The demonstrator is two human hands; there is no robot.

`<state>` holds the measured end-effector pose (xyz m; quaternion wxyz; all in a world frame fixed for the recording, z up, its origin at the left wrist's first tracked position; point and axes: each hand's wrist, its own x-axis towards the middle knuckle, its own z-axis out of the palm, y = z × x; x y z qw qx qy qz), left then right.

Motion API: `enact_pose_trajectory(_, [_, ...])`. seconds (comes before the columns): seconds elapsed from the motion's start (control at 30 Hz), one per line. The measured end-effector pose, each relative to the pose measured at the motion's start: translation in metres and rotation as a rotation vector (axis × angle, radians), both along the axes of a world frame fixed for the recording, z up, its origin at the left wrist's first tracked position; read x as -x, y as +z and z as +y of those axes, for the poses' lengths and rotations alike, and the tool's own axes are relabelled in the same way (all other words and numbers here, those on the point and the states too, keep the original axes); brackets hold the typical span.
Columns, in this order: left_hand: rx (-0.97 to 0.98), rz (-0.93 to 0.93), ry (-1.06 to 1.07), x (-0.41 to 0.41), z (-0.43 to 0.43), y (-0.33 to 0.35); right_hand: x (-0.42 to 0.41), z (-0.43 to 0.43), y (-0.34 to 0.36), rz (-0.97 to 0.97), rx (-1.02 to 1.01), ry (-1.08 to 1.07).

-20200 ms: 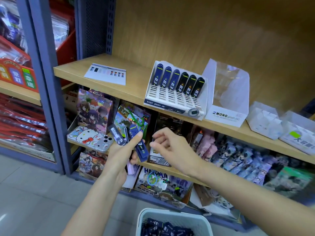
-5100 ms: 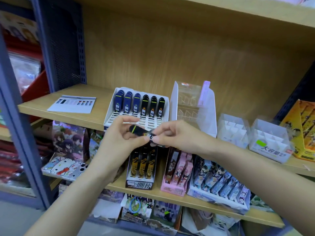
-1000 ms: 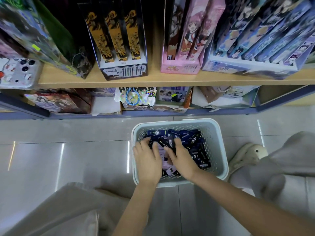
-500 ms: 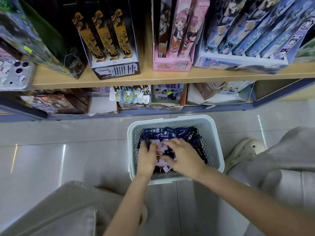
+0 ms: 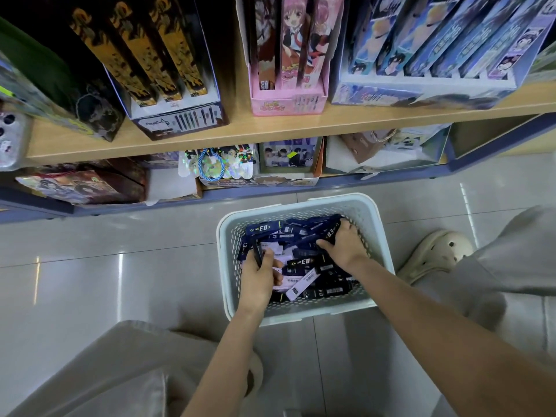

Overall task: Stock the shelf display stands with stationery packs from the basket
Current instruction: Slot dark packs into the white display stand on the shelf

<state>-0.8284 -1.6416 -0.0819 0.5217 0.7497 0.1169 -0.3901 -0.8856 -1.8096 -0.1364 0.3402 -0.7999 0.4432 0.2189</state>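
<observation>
A pale perforated basket [image 5: 380,248] stands on the tiled floor below the shelves, filled with several dark blue and black stationery packs [image 5: 304,261]. Both hands are inside it. My left hand [image 5: 260,276] is at the basket's left side and grips a few dark packs upright in its curled fingers. My right hand [image 5: 343,243] reaches into the far right of the pile, its fingers curled over dark packs there. The white display stands of the upper shelf are out of view.
A wooden shelf [image 5: 270,127] above the basket carries a black-and-gold pen box [image 5: 168,85], a pink box [image 5: 288,70] and a blue box [image 5: 436,61]. The bottom shelf holds gift bags [image 5: 219,164]. My knees and a beige clog [image 5: 436,254] flank the basket.
I have looked down from the upper shelf to the basket. In the last second my right hand has shifted to the basket's far right, and my left hand has closed round a few packs.
</observation>
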Motion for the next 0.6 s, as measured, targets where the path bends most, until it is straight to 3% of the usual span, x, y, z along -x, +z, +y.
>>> enact_pose_trajectory(0.3, [-0.094,0.057,-0.022,0.003,-0.005,0.000,-0.006,-0.002,-0.007,-0.117,-0.174,-0.310])
enact_pose_trajectory(0.43, [-0.090,0.075,-0.027,0.004,-0.004,-0.002,-0.021,0.004,-0.010,-0.138,-0.111,-0.491])
enact_pose_trajectory(0.6, [-0.095,0.054,-0.036,0.004,-0.004,0.000,-0.016,0.012,-0.018,-0.008,-0.095,-0.450])
